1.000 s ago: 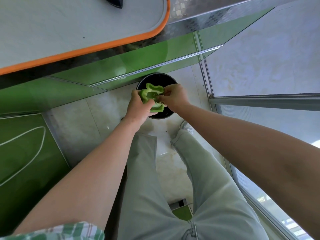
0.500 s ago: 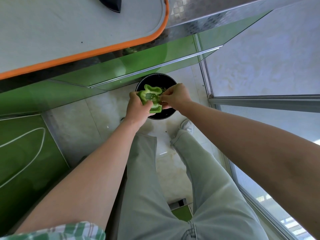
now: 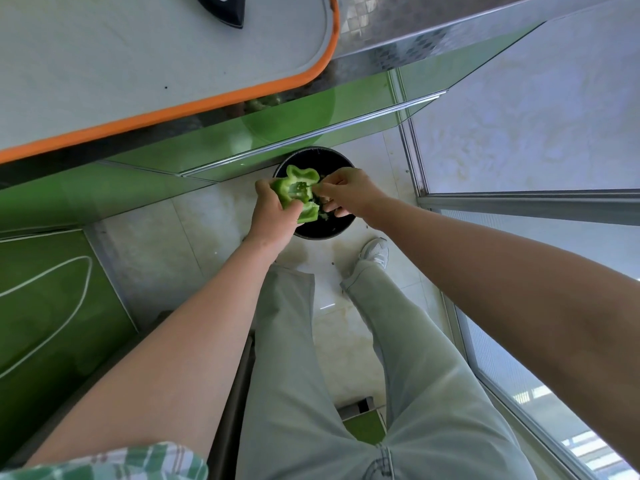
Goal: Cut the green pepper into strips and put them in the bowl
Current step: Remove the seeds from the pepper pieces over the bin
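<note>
The left hand [image 3: 272, 216] is gripping the opened green pepper [image 3: 296, 192], fingers curled round it, holding it over a black bin [image 3: 334, 156] on the floor. The right hand [image 3: 349, 192] is pinching at the pepper's inside with its fingers.

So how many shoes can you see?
1: a white trainer beside the round black container on the pale tiled floor. The other shoe may be hidden under the grey trouser leg.

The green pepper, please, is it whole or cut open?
Cut open: the green pepper shows its hollow inside, held in the left hand.
</note>
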